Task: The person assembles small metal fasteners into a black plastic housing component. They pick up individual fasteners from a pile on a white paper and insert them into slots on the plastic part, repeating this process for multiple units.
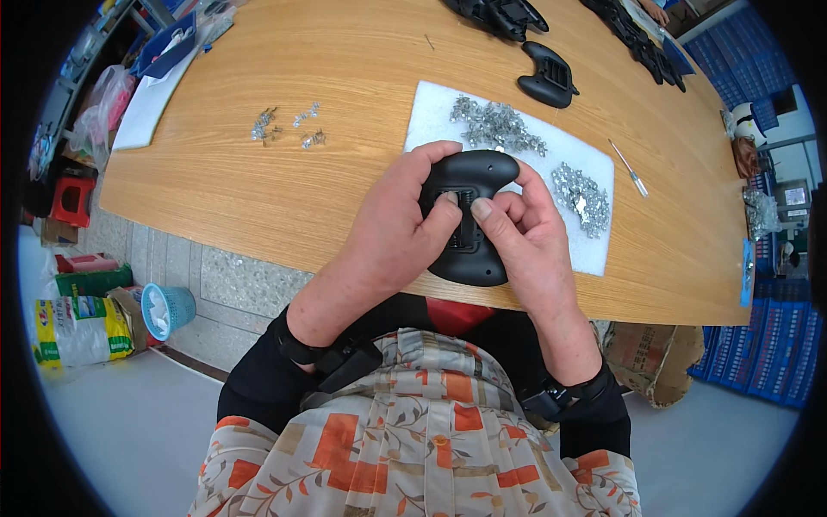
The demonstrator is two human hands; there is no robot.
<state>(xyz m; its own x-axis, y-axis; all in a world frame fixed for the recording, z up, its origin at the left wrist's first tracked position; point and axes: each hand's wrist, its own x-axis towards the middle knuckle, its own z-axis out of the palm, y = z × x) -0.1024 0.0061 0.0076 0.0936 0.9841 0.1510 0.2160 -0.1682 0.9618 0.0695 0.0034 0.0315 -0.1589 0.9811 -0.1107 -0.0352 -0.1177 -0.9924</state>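
Both hands hold a black game controller, back side up, over the near edge of a white foam sheet. My left hand grips its left side, with the thumb pressed into the open rectangular battery compartment. My right hand wraps the other side; its thumb rests at the compartment's right edge. Whatever lies under the thumbs is partly hidden. On the foam are two heaps of small shiny metal pieces, one far heap and one right heap. They look like battery contacts.
A screwdriver lies right of the foam on the wooden table. Beyond stand more black controllers, with a dark row at far right near another person's hand. Loose metal pieces lie left. A blue basket is on the floor.
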